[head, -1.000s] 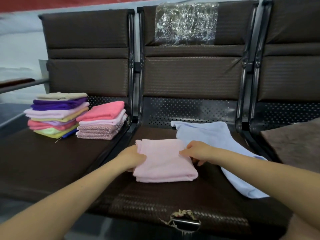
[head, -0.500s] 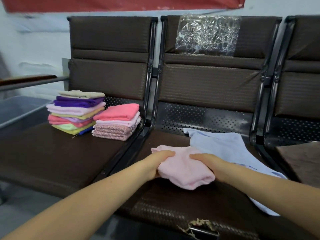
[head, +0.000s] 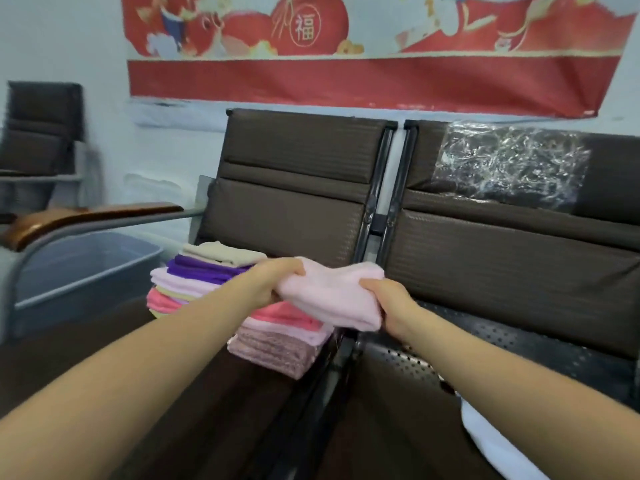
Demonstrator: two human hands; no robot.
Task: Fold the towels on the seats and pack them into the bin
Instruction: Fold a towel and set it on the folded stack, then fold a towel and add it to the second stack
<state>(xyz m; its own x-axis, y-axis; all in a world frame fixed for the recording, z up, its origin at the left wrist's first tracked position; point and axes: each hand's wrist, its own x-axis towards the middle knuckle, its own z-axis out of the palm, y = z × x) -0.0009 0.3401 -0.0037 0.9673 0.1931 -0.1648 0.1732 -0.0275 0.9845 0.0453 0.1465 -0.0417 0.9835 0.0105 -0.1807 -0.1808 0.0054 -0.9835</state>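
Head view: folded pink towel (head: pixel 332 296), lifted off the middle seat since a second before, was held in the air above the smaller stack (head: pixel 280 337). Left hand (head: pixel 273 284) and right hand (head: pixel 391 306) gripped its ends, fingers curled. Grey bin (head: pixel 83 268) stood left. Stacking likely next.

The light around me is soft, even and fairly bright, with only faint shadows. The plastic wrap (head: pixel 512 168) on the seat back glints with small glare spots. The left edge smears with motion blur, the armrest (head: pixel 86 216) especially. Straight lines bow toward the corners, and my forearms stretch wide.
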